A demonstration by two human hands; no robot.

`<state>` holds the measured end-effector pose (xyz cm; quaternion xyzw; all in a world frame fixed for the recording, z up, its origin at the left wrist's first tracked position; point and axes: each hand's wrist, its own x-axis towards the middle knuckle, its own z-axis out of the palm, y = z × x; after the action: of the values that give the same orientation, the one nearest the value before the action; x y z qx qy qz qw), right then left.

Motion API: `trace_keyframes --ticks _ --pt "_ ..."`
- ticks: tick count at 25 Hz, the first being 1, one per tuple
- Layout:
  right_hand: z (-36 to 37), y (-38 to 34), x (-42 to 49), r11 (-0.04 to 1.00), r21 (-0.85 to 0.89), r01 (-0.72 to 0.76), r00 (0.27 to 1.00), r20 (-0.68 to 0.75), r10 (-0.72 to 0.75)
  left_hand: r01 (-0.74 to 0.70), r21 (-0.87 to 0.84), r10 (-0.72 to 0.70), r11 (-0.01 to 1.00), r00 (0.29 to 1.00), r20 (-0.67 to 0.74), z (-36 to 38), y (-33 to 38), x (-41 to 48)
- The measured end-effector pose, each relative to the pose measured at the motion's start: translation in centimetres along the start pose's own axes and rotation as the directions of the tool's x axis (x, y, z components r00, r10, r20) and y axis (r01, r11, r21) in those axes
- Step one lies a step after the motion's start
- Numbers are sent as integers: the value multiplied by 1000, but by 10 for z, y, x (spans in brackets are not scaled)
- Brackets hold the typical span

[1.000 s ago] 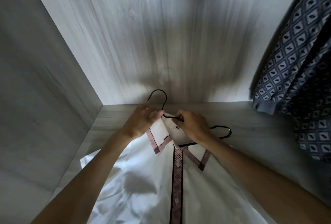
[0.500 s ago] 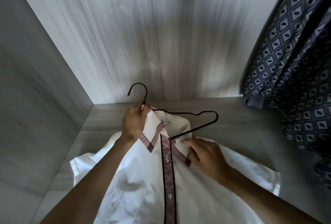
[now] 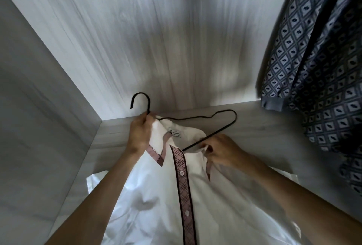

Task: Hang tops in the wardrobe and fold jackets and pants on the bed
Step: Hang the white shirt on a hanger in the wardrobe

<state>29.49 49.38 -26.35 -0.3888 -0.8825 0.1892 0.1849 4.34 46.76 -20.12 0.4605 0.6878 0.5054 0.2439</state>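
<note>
The left hand [image 3: 140, 135] is gripping the black hanger [image 3: 149, 103] at its neck, together with the collar of the white shirt [image 3: 156, 195]. The right hand [image 3: 223, 151] is pinching the collar's other side, just beside the hanger's lower wire. The shirt is lying spread on the wardrobe floor [image 3: 264, 127] — a patterned shirt [image 3: 323, 68] is hanging at right.

A pale grey wood-grain wardrobe shelf [image 3: 254, 127] fills the lower part of the view, meeting a back panel [image 3: 176, 48] of the same finish and a side wall [image 3: 39, 127] on the left. A white shirt [image 3: 156, 205] with a pink checked button strip and collar edging lies spread front-up directly on the shelf, collar towards the back panel, sleeves reaching out to both sides. A thin black wire hanger [image 3: 225, 114] sits partly inside the collar; whether its free end touches the shelf cannot be told
</note>
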Motion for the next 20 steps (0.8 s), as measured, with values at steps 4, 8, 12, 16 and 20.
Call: trace_keyframes --ticks 4,8,12,16,20 --pt "-31 18 -36 948 316 -33 984 -157 86 -51 126 56 991 998 -35 -19 -15 0" --pt "-50 8 -30 885 466 6 966 -230 115 -22 13 23 1000 998 -65 -13 -4 -17" --pt "-53 1 -28 615 787 -41 929 -196 312 9 -107 -16 994 998 -65 -15 0 -26" --pt "-53 4 -24 552 834 -2 913 -224 341 38 -128 -46 991 997 -61 -17 0 -26" --pt "-59 -2 -29 337 934 121 910 -240 339 62 -132 -63 989 998 0 -18 3 -23"
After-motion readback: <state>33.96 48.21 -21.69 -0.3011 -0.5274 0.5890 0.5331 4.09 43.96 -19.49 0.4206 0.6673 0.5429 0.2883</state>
